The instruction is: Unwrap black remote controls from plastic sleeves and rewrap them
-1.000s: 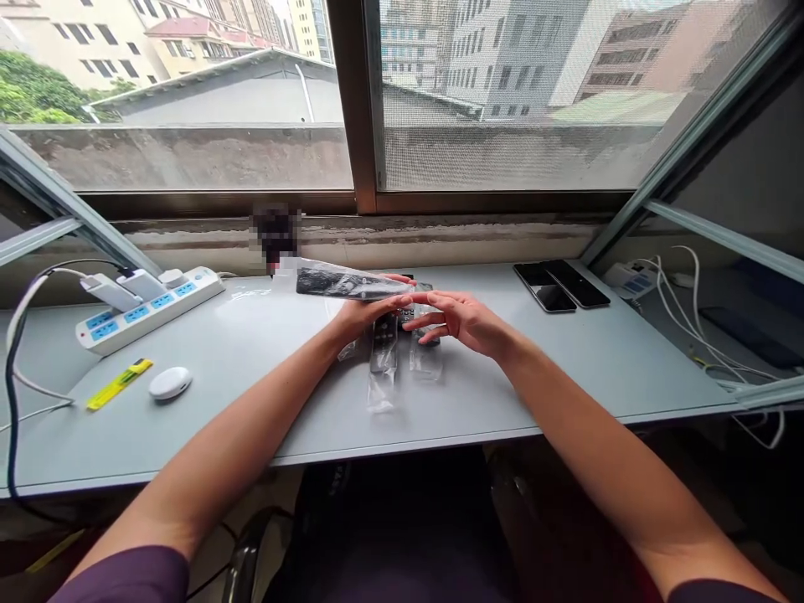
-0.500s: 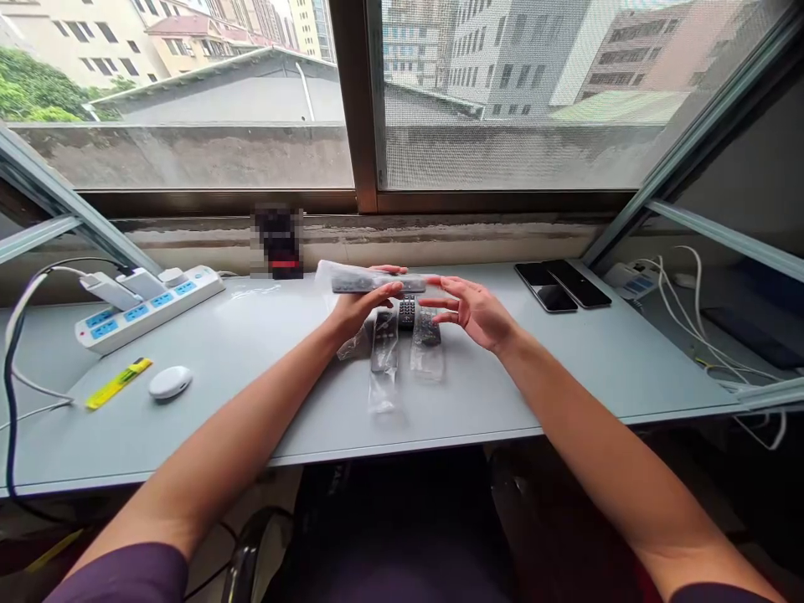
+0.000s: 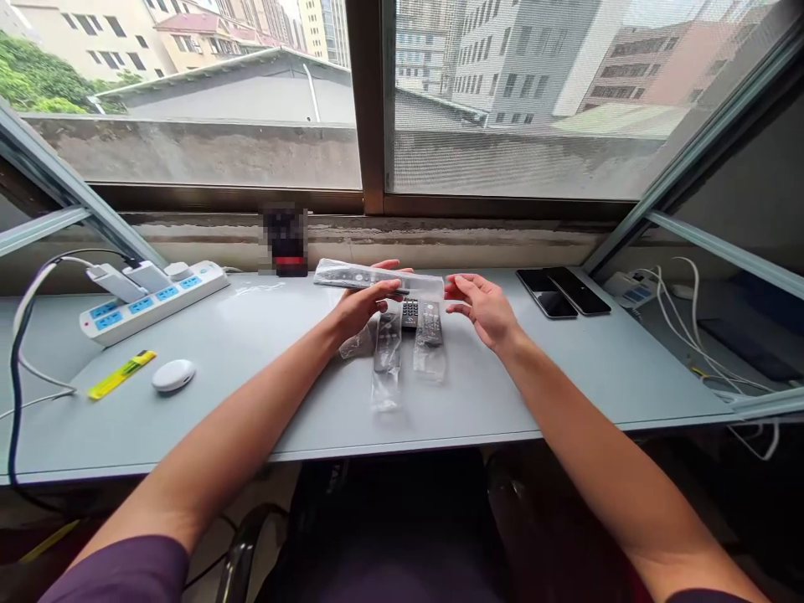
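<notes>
My left hand [image 3: 368, 303] is closed around a dark remote control [image 3: 358, 276] in a clear plastic bag, held level above the desk. The bag's flat clear end [image 3: 427, 286] reaches rightward. Right at that end is my right hand [image 3: 483, 308], its fingers loosely curled and apart; whether the fingertips touch the plastic I cannot tell. Below the hands lie a bagged remote [image 3: 386, 339], another bagged remote [image 3: 430, 327] to its right, and a black remote [image 3: 410, 312] between them, partly covered. Crumpled clear plastic [image 3: 357, 345] lies by my left wrist.
On the left of the desk [image 3: 251, 394] are a white power strip [image 3: 157, 301] with plugs and cables, a yellow packet [image 3: 122, 374] and a white oval object [image 3: 174, 376]. Two dark phones [image 3: 562, 291] lie at the right. A blurred dark item [image 3: 286, 243] stands by the window.
The bagged remote has turned so its buttons show and the bag's clear end stretches further right. My right hand's fingers have curled in beside that end. The view has shifted slightly.
</notes>
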Motion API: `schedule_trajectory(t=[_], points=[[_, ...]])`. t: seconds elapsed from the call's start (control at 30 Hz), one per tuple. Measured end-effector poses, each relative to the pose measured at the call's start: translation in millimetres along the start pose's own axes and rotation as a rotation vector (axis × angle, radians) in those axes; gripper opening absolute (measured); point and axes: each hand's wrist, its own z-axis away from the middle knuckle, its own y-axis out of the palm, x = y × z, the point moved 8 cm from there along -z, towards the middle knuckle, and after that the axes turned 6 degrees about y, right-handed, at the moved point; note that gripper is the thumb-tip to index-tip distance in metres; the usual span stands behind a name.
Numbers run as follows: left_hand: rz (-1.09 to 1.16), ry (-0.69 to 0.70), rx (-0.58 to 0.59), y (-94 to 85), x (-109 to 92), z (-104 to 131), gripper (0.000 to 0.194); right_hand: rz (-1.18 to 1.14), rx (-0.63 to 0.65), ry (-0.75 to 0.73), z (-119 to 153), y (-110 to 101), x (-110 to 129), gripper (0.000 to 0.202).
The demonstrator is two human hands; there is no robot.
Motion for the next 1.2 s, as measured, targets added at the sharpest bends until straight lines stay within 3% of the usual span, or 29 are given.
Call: schedule_trajectory(t=[0.07, 0.1, 0.23, 0.33, 0.47, 0.63, 0.77, 0.93, 1.03, 1.13, 1.2], points=[[0.004, 0.01, 0.024, 3.2, -2.9, 0.1, 0.072, -0.011, -0.026, -0.046, 0.9, -0.9, 2.5, 0.032], [0.001, 0.014, 0.049, 6.4, -5.0, 1.0, 0.073, -0.028, 0.019, -0.039, 2.6, 3.8, 2.1, 0.036], [-0.02, -0.022, 0.169, 23.2, -11.0, 8.8, 0.077, 0.051, 0.409, 0.118, 20.9, 42.2, -9.3, 0.051], [-0.038, -0.028, 0.247, 33.6, -12.8, 13.2, 0.077, 0.178, 0.538, 0.173, 33.1, 55.2, -17.3, 0.055], [-0.062, 0.024, 0.204, 32.5, -10.3, 12.1, 0.074, 0.156, 0.503, 0.15, 32.3, 53.4, -17.9, 0.053], [-0.286, 0.104, 0.211, 36.8, -4.1, 9.3, 0.057, 0.158, 0.518, 0.141, 30.8, 52.6, -17.4, 0.039], [-0.291, 0.342, 0.057, 28.0, -25.1, 6.9, 0.047, 0.136, 0.46, 0.179, 24.7, 46.8, -19.8, 0.038], [-0.552, 0.553, -0.086, 17.3, -50.9, 15.3, 0.035, 0.085, 0.303, 0.165, 12.8, 32.2, -17.2, 0.038], [-0.525, 0.494, -0.08, 16.5, -46.1, 13.6, 0.032, 0.077, 0.259, 0.15, 9.9, 27.6, -14.2, 0.039], [-0.316, 0.287, -0.039, 16.1, -26.9, 5.8, 0.056, 0.083, 0.25, 0.151, 9.8, 26.2, -11.8, 0.039], [-0.201, 0.191, -0.077, 11.9, -18.5, 1.8, 0.071, 0.09, 0.248, 0.15, 10.1, 25.4, -10.8, 0.04]])
